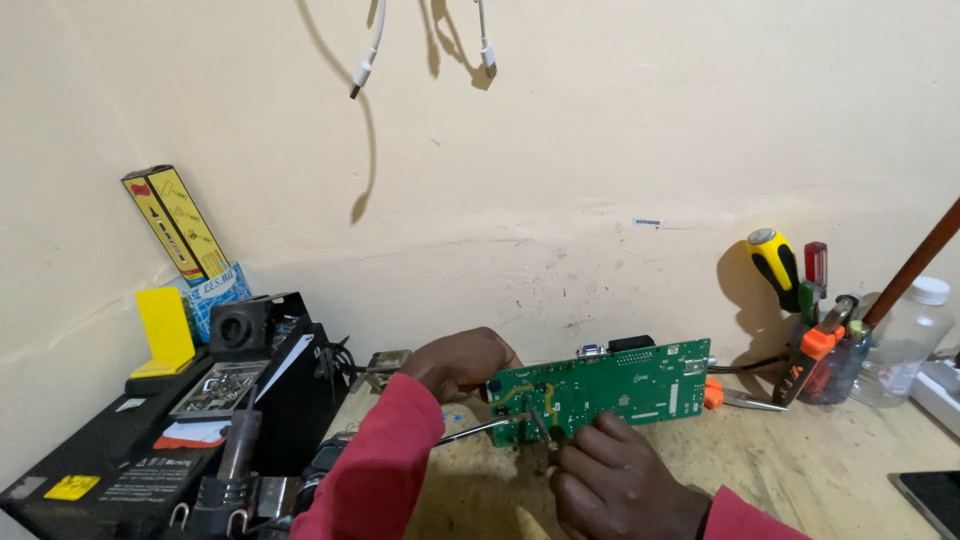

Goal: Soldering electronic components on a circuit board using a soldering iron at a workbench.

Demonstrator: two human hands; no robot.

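Observation:
I hold a green circuit board (610,385) on edge above the wooden bench (800,460), component side towards me. My left hand (458,362), in a red sleeve, grips the board's left end from behind. My right hand (612,480) is closed around a thin dark tool (540,424) whose tip touches the lower left part of the board. A thin silvery rod (470,432) reaches the same spot from the left; what holds it is hidden.
A black box (120,470) with a tray of small metal parts (218,388) stands at left, with a yellow carton (180,222) leaning on the wall. At right are a jar of screwdrivers (825,350), a clear bottle (910,340), orange-handled pliers (735,398) and a dark screen (930,495).

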